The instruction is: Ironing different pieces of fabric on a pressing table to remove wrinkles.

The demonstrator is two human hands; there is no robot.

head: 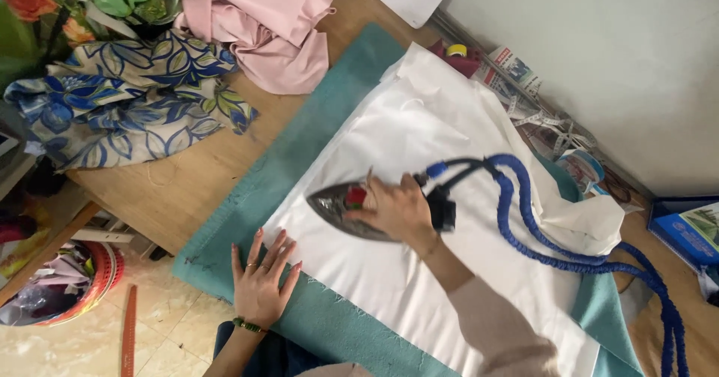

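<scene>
My right hand grips the handle of a metal iron that rests flat on a white cloth, its tip pointing left. A blue braided hose and a black cable run from the iron's back off to the right. My left hand lies flat, fingers spread, on the teal padding at the white cloth's near left edge. It wears rings and a dark bead bracelet.
The padding covers a wooden table. Pink fabric and blue floral fabric are heaped at the far left. A measuring tape, tape roll and blue box line the wall. A scrap basket sits on the floor.
</scene>
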